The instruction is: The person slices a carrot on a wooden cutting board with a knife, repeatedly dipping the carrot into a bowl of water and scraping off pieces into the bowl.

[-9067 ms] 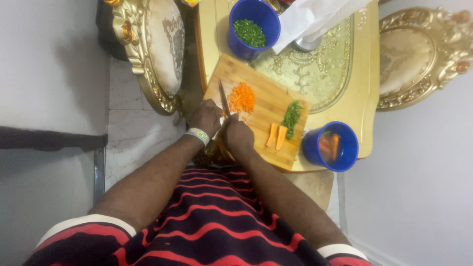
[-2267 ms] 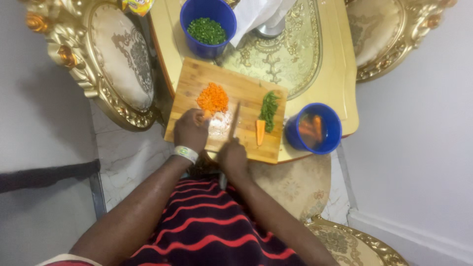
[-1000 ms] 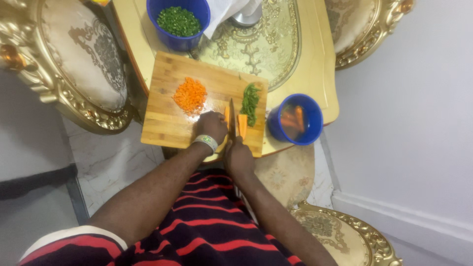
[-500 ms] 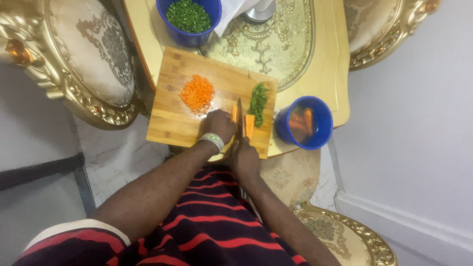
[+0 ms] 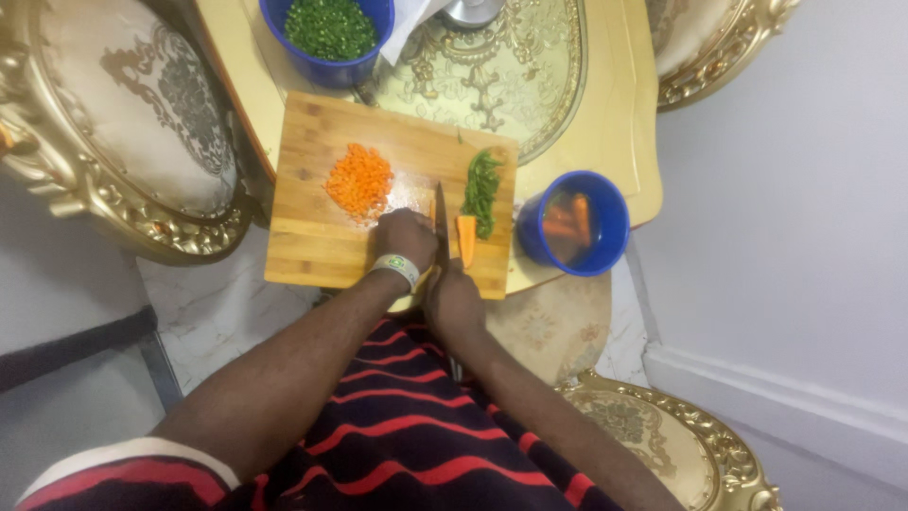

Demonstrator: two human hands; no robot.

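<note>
A steel knife (image 5: 441, 222) is gripped by the closed right hand (image 5: 452, 301) near the wooden cutting board's (image 5: 312, 246) near edge; an orange carrot strip (image 5: 432, 210) is held down by the curled left hand (image 5: 405, 237). Another carrot piece (image 5: 466, 239) lies beside the blade.

Count, head view. Hands: two, left hand (image 5: 404, 238) and right hand (image 5: 452, 301), both on the cutting board (image 5: 312, 237); one board. Knives: one knife (image 5: 441, 227), blade between the hands. Blue bowls: two, one bowl of chopped greens (image 5: 329, 28) and one bowl with carrot pieces in water (image 5: 572, 222). Piles of diced carrot (image 5: 358, 181): one. Uncut carrot pieces on the board: one carrot half (image 5: 466, 239) clear, a second sliver by the blade partly hidden. Bunches of green beans (image 5: 481, 192): one. Wristbands (image 5: 394, 268): one. Gilded chairs (image 5: 123, 132): three partly in view. Desks (image 5: 605, 123): one.
</note>
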